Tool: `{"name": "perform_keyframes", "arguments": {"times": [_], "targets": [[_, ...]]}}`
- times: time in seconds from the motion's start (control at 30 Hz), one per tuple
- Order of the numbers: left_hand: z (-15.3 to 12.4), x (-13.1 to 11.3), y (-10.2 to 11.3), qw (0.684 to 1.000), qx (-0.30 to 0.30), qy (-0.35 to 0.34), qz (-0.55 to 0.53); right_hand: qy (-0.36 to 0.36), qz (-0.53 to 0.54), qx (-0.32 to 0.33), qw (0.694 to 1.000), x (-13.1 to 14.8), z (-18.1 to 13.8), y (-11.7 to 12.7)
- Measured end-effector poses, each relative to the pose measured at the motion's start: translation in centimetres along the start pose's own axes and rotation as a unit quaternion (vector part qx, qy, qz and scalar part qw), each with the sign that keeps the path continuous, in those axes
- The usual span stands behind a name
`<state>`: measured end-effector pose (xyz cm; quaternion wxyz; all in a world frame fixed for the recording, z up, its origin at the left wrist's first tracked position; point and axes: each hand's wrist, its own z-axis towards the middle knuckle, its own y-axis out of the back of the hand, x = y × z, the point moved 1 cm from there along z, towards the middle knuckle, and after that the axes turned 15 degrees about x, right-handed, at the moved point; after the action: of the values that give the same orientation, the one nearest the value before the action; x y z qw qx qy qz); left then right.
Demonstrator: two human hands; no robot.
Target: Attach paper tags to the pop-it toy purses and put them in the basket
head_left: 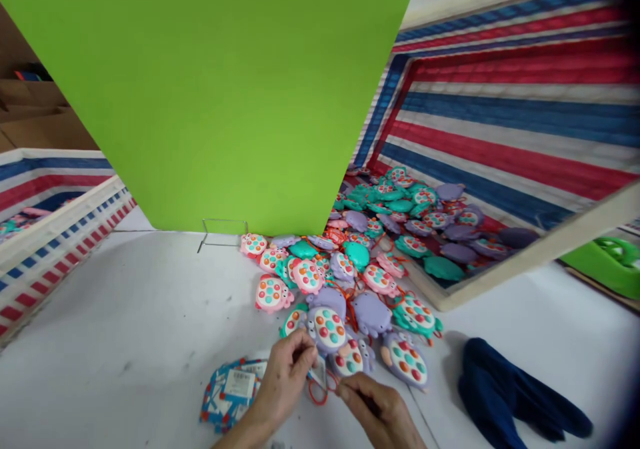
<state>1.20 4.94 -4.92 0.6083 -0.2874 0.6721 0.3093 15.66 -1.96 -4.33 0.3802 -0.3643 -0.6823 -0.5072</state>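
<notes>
Left hand (285, 382) and right hand (377, 406) both pinch a red cord loop (317, 393) up off the desk (125, 316), handy to the printed tags (231, 392) and a pile of pastel plastic toys (345, 289).

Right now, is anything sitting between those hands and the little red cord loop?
Nothing visible stands in the way. The left hand and right hand are already at the red cord loop, one on each side of it. A purple button toy lies just beyond them, not between.
</notes>
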Motion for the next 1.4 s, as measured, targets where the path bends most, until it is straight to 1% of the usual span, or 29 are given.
{"name": "perform_keyframes", "arguments": {"times": [0.07,0.1,0.2,0.3,0.47,0.53,0.57,0.63,0.67,0.73,0.77,0.8,0.87,0.93,1.0,1.13,1.3,1.4], "targets": [[-0.1,0.0,0.0,1.000,-0.003,-0.004,0.011,0.011,-0.008,-0.077,0.997,0.3,-0.2,0.2],[-0.2,0.0,-0.1,1.000,-0.005,-0.006,0.018,0.013,-0.012,-0.101,0.995,0.4,-0.3,0.2],[-0.4,0.0,-0.3,0.999,-0.009,-0.004,0.036,0.002,-0.008,-0.144,0.990,0.6,-0.6,0.2],[-0.4,-0.2,-0.5,0.999,-0.009,0.007,0.034,0.000,0.029,-0.194,0.981,0.7,-0.5,-0.1],[-0.3,-0.8,-0.9,1.000,-0.010,0.013,0.021,0.026,0.039,-0.313,0.949,1.0,0.7,-1.0],[-0.2,-0.9,-1.1,1.000,-0.006,0.012,0.012,0.037,0.072,-0.338,0.938,1.2,1.5,-1.3],[-0.3,-0.9,-1.2,1.000,-0.003,0.014,0.004,0.039,0.116,-0.339,0.933,1.2,1.8,-1.5],[-0.3,-0.9,-1.2,1.000,0.001,0.023,-0.013,0.042,0.266,-0.306,0.913,1.1,2.4,-1.7],[-0.4,-0.9,-1.2,0.999,0.001,0.029,-0.019,0.043,0.354,-0.274,0.893,1.1,2.7,-1.7],[-0.5,-1.2,-1.0,0.999,-0.011,0.039,-0.019,0.048,0.499,-0.202,0.841,1.2,2.9,-1.9],[-0.6,-1.3,-0.9,0.999,-0.019,0.043,-0.018,0.047,0.543,-0.170,0.821,1.2,2.9,-1.9],[-0.7,-1.6,-0.8,0.999,-0.025,0.044,-0.019,0.040,0.569,-0.145,0.809,1.2,2.9,-1.9],[-0.7,-2.0,-0.8,0.999,-0.026,0.037,-0.025,0.018,0.590,-0.123,0.798,1.1,2.7,-2.0],[-0.8,-2.3,-0.9,0.999,-0.016,0.026,-0.031,-0.005,0.592,-0.120,0.797,0.9,2.5,-2.0],[-0.8,-2.4,-1.0,0.999,-0.009,0.019,-0.035,-0.012,0.583,-0.124,0.803,0.5,2.3,-2.0],[-0.8,-2.2,-1.1,0.998,-0.009,0.034,-0.044,0.005,0.549,-0.117,0.828,0.1,2.2,-2.3],[-0.9,-2.1,-0.8,0.999,-0.009,0.032,-0.030,0.014,0.492,-0.167,0.855,0.5,2.2,-2.8],[-1.0,-2.1,-0.7,0.999,-0.012,0.040,-0.017,0.013,0.454,-0.165,0.875,0.5,2.3,-2.9]]}}
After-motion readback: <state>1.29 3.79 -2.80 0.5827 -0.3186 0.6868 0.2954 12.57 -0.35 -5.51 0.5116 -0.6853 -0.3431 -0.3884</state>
